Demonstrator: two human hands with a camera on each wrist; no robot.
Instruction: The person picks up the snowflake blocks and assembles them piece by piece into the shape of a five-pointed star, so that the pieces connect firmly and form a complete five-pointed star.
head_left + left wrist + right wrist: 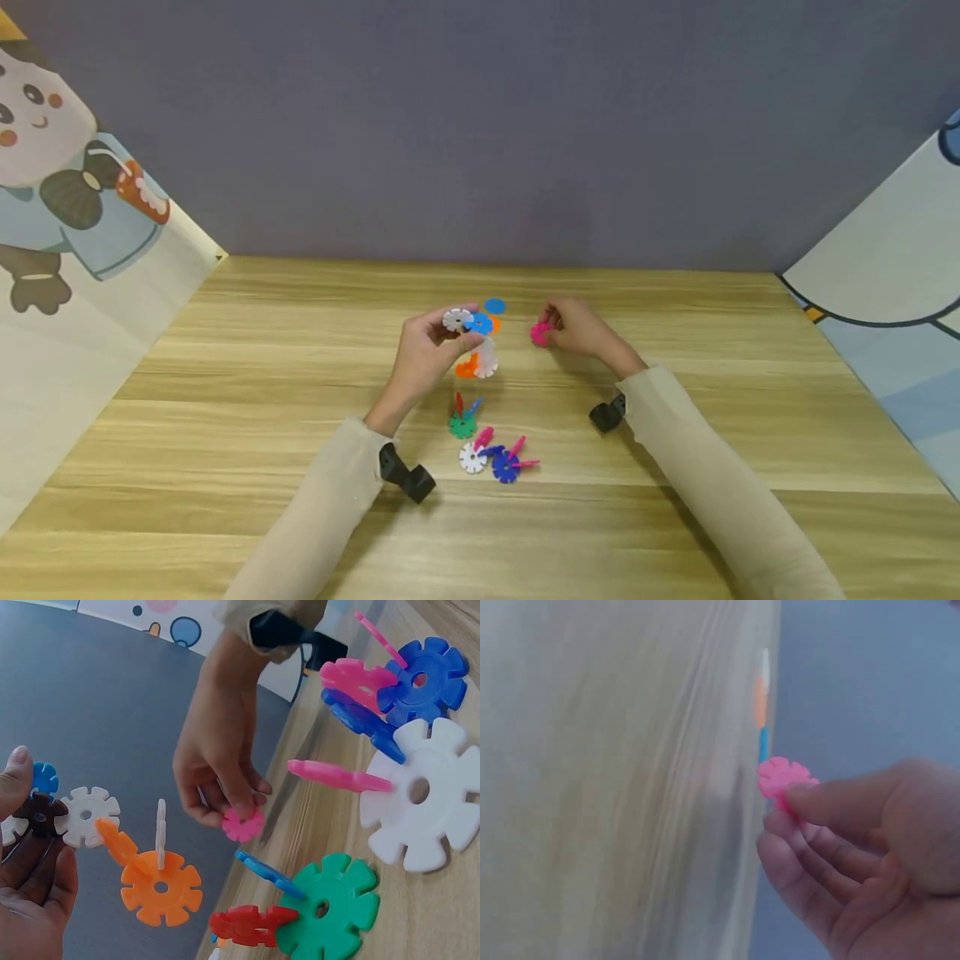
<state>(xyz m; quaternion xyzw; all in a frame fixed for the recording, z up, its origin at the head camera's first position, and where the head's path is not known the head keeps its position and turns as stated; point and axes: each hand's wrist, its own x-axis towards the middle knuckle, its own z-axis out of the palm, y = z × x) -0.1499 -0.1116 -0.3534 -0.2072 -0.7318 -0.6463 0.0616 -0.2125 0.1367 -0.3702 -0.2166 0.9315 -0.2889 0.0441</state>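
I have a pink disc [539,335] pinched by its rim in my right grip [581,327], between thumb and fingertips; I cannot tell whether a second piece sits behind it. It is toward the far edge of the bench [187,458], roughly midway between the side edges. My left grip [423,354] pinches one end of a chain [485,323] of white, blue and orange discs, lifted off the surface, its other discs jutting free of my fingers. The two pieces are apart.

The discs look like thin, stiff plastic: light, smooth, perhaps a little slippery. I'd take the pink one flat by the rim, leaving a notch bare, and brace the chain close to whichever joint takes the push, since a sideways twist could pop it loose.

A blue disc [495,306] lies nearest the far edge; the green cluster [462,425] and the dark-blue cluster [506,468] sit closer to me.
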